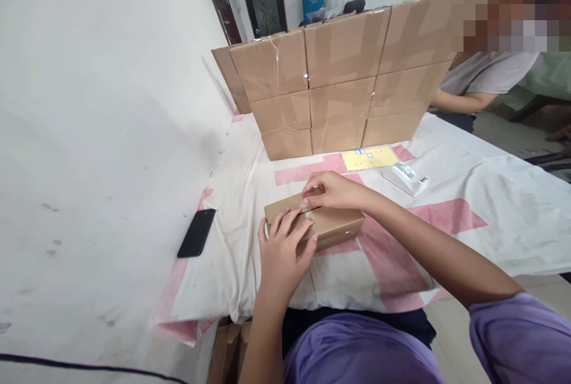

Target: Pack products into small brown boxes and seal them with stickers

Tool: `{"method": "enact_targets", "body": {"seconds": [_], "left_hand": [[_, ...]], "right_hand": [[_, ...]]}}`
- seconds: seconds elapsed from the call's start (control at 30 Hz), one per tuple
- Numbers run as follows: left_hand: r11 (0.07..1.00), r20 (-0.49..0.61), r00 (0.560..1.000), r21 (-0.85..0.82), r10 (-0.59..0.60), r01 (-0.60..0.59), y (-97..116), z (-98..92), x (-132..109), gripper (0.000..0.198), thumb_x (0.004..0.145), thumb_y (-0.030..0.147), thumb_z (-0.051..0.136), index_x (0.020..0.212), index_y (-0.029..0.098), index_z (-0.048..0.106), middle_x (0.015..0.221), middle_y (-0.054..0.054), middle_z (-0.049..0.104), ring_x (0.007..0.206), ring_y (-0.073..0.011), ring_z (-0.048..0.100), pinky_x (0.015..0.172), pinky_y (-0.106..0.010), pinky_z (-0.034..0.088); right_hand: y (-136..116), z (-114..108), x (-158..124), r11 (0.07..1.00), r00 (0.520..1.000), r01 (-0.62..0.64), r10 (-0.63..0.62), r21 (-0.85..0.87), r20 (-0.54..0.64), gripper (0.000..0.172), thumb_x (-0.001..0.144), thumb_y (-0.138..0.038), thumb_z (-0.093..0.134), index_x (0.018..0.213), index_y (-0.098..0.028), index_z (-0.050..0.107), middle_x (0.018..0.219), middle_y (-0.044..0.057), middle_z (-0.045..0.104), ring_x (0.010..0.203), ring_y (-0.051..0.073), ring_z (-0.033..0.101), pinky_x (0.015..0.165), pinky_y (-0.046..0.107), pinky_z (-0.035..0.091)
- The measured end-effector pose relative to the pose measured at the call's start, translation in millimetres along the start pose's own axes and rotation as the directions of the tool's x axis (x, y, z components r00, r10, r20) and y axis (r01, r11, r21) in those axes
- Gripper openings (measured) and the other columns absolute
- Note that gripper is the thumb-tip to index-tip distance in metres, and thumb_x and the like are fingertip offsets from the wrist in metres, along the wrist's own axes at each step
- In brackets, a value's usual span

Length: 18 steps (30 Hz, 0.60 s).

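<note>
A closed brown cardboard box [341,217] lies on the cloth in front of me, with a dark seam between its top flaps. My left hand [285,247] rests on the box's near left side, its fingers spread over the top and its thumb by the near edge. Over the seam, my right hand [330,189] is closed in a pinch on what looks like a short piece of clear tape [306,204]. The fingers partly hide that tape.
Stacked, taped boxes [341,54] form a wall at the back of the table. Before them lie a yellow card [369,159] and a white tape dispenser [407,178]. A black phone [197,233] lies left, near the white wall. Another person [486,78] sits behind, at right.
</note>
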State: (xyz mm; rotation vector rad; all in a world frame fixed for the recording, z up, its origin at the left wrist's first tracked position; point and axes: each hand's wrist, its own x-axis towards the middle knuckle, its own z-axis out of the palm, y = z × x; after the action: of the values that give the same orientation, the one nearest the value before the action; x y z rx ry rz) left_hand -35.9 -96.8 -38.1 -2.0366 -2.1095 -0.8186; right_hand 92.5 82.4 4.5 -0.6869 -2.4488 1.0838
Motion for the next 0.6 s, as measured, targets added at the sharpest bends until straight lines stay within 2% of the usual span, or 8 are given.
{"method": "enact_targets", "body": {"seconds": [0.23,0.37,0.47,0.6], "left_hand": [[1.0,-0.005,1.0,-0.017,0.004,-0.004,-1.4,1.4,-0.8,0.019,0.096,0.035,0.058,0.114,0.037,0.064,0.141,0.002,0.063,0.134,-0.0259,0.054,0.118,-0.06,0.02],[1.0,0.002,1.0,-0.014,0.018,-0.018,-3.2,2.1,0.3,0.018,0.097,0.034,0.057,0.113,0.036,0.065,0.143,0.002,0.063,0.136,-0.026,0.053,0.119,-0.06,0.018],[1.0,-0.016,0.999,-0.003,0.027,-0.027,-3.9,3.0,0.7,0.018,0.097,0.034,0.058,0.112,0.035,0.066,0.142,0.001,0.064,0.135,-0.0259,0.054,0.119,-0.059,0.018],[1.0,-0.035,0.999,0.015,0.024,-0.023,-2.6,3.7,0.0,0.017,0.097,0.036,0.058,0.111,0.034,0.068,0.141,0.001,0.064,0.132,-0.0252,0.056,0.119,-0.057,0.02]], "right_hand": [[-2.5,3.8,3.9,0.999,0.999,0.031,-0.03,-0.038,0.032,0.008,0.079,-0.016,0.063,0.075,-0.018,0.07,0.091,0.002,0.066,0.078,0.015,0.058,0.068,0.027,0.04],[0.1,5.2,2.8,0.993,0.998,0.057,-0.055,-0.102,0.02,0.011,0.081,-0.013,0.058,0.074,-0.018,0.065,0.095,0.003,0.065,0.09,0.017,0.058,0.078,0.029,0.039],[2.4,8.0,2.3,0.989,1.0,0.014,-0.012,-0.148,0.012,0.01,0.083,-0.014,0.058,0.076,-0.018,0.064,0.101,0.003,0.064,0.097,0.019,0.058,0.085,0.031,0.038],[0.0,10.2,2.2,0.989,0.998,-0.039,0.045,-0.14,0.041,0.009,0.084,-0.016,0.057,0.078,-0.019,0.063,0.104,0.001,0.065,0.088,0.016,0.059,0.078,0.028,0.038]]}}
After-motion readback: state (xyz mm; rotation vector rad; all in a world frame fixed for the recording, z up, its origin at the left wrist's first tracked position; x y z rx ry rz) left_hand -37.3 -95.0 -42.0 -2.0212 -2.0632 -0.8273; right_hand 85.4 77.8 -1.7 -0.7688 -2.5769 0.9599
